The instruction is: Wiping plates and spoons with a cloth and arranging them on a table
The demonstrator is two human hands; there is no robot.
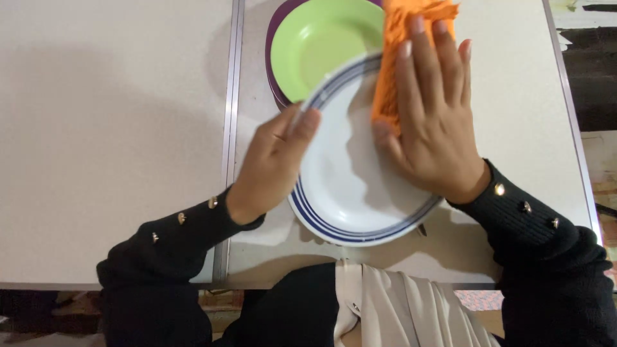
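Note:
A white plate with blue rim stripes (pixel 347 186) is held over the near part of the table. My left hand (pixel 273 160) grips its left rim, thumb on top. My right hand (pixel 434 119) lies flat inside the plate and presses an orange cloth (pixel 395 61) against its far right side. The cloth runs up past the plate's far edge. Beyond the plate, a light green plate (pixel 318 48) sits on top of a dark purple plate (pixel 275 38); the white plate overlaps their near edge.
Two pale tables (pixel 109 128) meet at a metal seam (pixel 230 115) left of the plates. The right table edge (pixel 569 115) borders a floor with dark patches. My black sleeves with gold buttons and a beige garment are at the bottom.

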